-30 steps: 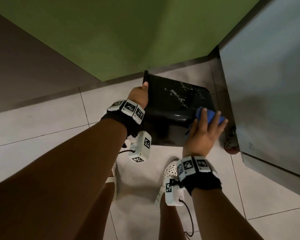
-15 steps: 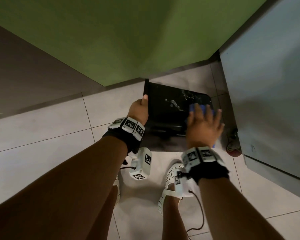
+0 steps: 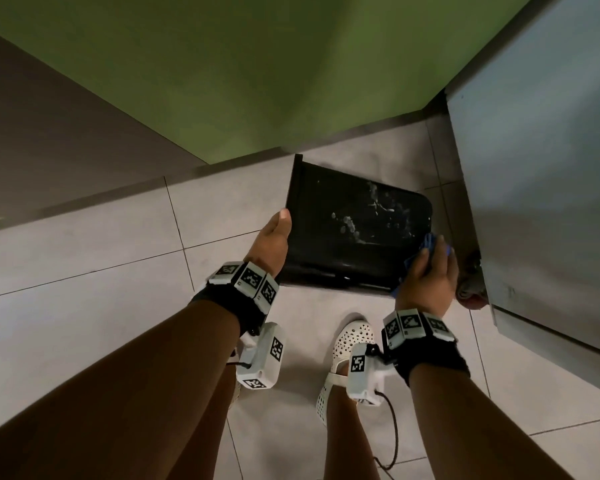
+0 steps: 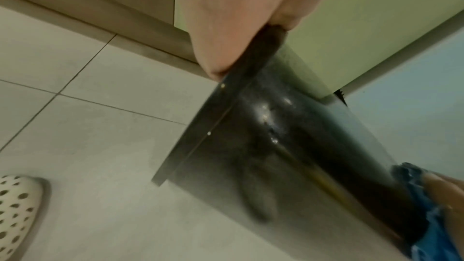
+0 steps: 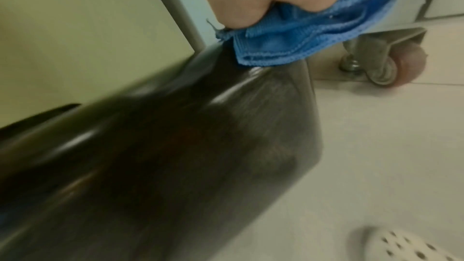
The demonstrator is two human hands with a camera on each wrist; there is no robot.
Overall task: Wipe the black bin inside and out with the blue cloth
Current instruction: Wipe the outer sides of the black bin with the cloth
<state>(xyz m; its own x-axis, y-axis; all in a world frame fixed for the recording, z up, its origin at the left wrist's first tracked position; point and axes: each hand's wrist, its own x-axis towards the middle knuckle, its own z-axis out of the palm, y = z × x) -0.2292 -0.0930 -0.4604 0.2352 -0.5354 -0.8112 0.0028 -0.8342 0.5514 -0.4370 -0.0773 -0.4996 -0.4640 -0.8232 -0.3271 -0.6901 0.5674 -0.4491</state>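
Note:
The black bin (image 3: 354,233) is held tipped on its side above the tiled floor, its wet outer wall facing up. My left hand (image 3: 271,237) grips its rim at the left, thumb along the edge; in the left wrist view the rim (image 4: 253,62) sits pinched in that hand. My right hand (image 3: 430,271) presses the blue cloth (image 3: 428,242) against the bin's right end near the base. The right wrist view shows the folded blue cloth (image 5: 308,33) under my palm on the black bin (image 5: 175,146). The right fingertips are hidden behind the cloth and bin.
A grey metal cabinet (image 3: 541,168) on a caster wheel (image 3: 470,292) stands close at the right of the bin. A green wall (image 3: 257,81) and dark skirting lie behind. My feet in white perforated shoes (image 3: 347,355) stand on the pale floor tiles.
My right hand has slid the cloth from the bin's upper face to its right end, close to the cabinet. The left hand keeps its grip on the rim.

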